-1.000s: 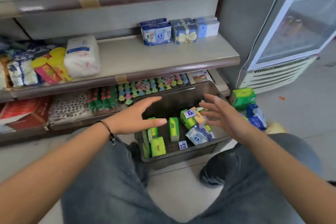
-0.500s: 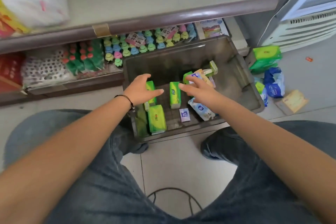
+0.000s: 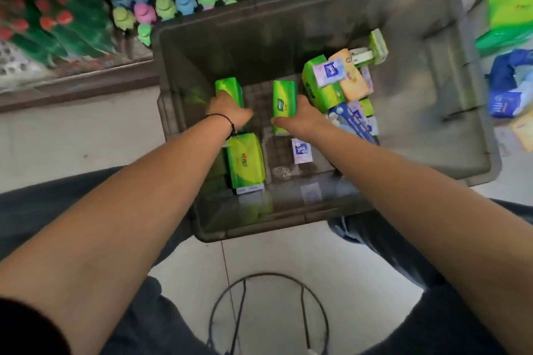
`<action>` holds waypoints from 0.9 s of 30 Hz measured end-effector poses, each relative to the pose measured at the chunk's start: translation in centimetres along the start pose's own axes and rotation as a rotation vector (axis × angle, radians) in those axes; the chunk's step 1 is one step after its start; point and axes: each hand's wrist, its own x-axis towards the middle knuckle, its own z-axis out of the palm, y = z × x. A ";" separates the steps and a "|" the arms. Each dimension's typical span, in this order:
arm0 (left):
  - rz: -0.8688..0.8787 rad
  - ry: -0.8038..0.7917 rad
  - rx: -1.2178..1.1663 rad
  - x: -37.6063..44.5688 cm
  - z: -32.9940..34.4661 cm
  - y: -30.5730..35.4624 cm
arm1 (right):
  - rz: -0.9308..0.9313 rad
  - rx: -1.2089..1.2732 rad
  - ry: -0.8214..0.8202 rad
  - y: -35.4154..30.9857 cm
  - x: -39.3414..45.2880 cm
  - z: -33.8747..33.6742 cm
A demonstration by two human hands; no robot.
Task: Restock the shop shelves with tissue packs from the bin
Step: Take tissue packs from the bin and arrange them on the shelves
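Left hand (image 3: 227, 108) and right hand (image 3: 300, 118) on green packs (image 3: 284, 98) mid-bin (image 3: 461, 130).

Grey plastic bin (image 3: 450, 112) on floor, approx half empty. Green tissue packs (image 3: 284, 101) upright on edge, w/ mixed packs (image 3: 337, 81) heaped at right.

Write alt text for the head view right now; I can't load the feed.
Both hands reach down into a grey bin on the floor: the left hand grips one upright green tissue pack and the right hand grips another green tissue pack. More green, blue and orange packs lie piled at the bin's right side.
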 end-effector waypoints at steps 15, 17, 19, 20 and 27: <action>-0.145 -0.156 0.175 8.4 5.3 -0.5 | 0.217 0.115 0.122 2.8 7.9 6.6; -0.152 -0.157 0.137 8.3 5.7 -0.5 | 0.206 0.113 0.146 2.9 7.9 6.7; -0.123 -0.136 0.126 8.2 6.1 -0.3 | 0.178 0.125 0.142 3.1 7.8 6.6; -0.106 -0.138 0.128 8.0 6.2 -0.3 | 0.160 0.140 0.136 3.3 7.7 6.4; -0.002 -0.083 0.055 5.3 5.0 -0.5 | 0.116 0.227 0.158 3.3 5.7 3.6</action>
